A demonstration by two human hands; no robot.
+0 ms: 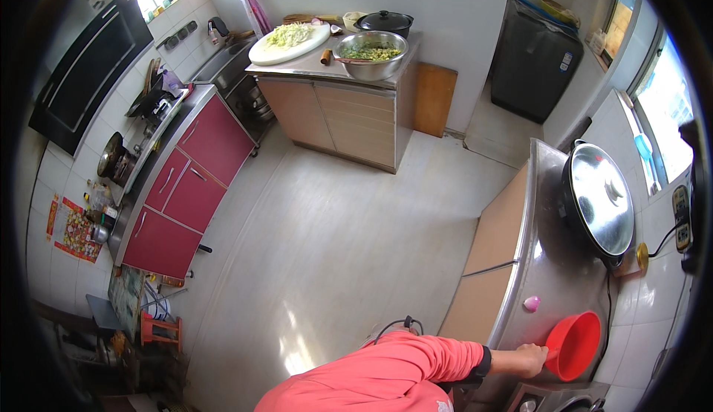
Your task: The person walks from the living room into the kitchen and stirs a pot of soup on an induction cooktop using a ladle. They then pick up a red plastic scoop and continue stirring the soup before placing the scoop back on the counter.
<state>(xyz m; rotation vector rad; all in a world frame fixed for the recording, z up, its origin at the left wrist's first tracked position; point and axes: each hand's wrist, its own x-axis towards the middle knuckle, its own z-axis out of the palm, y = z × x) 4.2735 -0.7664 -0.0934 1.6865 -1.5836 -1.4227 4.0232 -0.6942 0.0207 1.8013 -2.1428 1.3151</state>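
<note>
My left hand [529,359] is closed around the handle of a red plastic dipper [574,345] at the lower right, over the steel countertop [504,337]. The arm wears a pink sleeve with a dark cuff. The dipper's bowl opens towards the camera. A small pink-and-white piece, possibly onion, [532,303] lies on the counter just beyond it. Farther along stands a large black pot with a glass lid [601,197]. My right hand is out of view.
A stove [526,403] borders the counter below the dipper. Across the floor, a cabinet holds a white cutting board [262,52] with shredded vegetable, a steel bowl [373,71] of chopped greens and a black lidded pot [384,22]. Red cabinets [192,189] line the left wall.
</note>
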